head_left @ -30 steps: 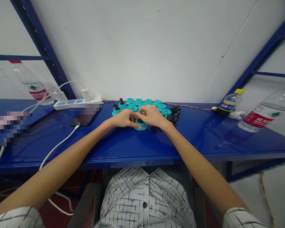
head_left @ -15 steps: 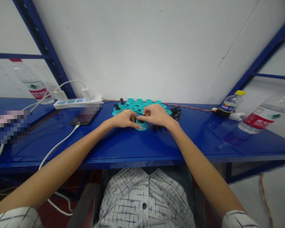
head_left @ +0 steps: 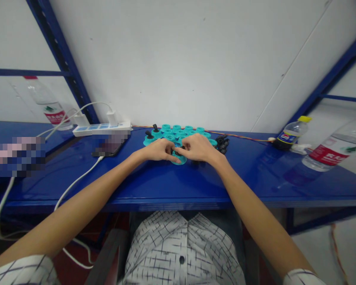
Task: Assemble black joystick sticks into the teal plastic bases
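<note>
Head view: left hand [head_left: 161, 150] curled about a teal round piece [head_left: 179, 160], thumb along its near side, fingers behind. Piece sits low at the table [head_left: 172, 186], near the front of a teal cluster [head_left: 176, 128]. Right hand [head_left: 199, 147] meets it from the other side, fingers bent, thumb at the dark insert [head_left: 177, 152] on top; cannot tell if it grips. Two black stems [head_left: 149, 134] stand on teal pieces at the cluster's left. Loose black parts [head_left: 223, 143] heaped just right. Phone [head_left: 114, 145] further left, beside power strip [head_left: 102, 128].
</note>
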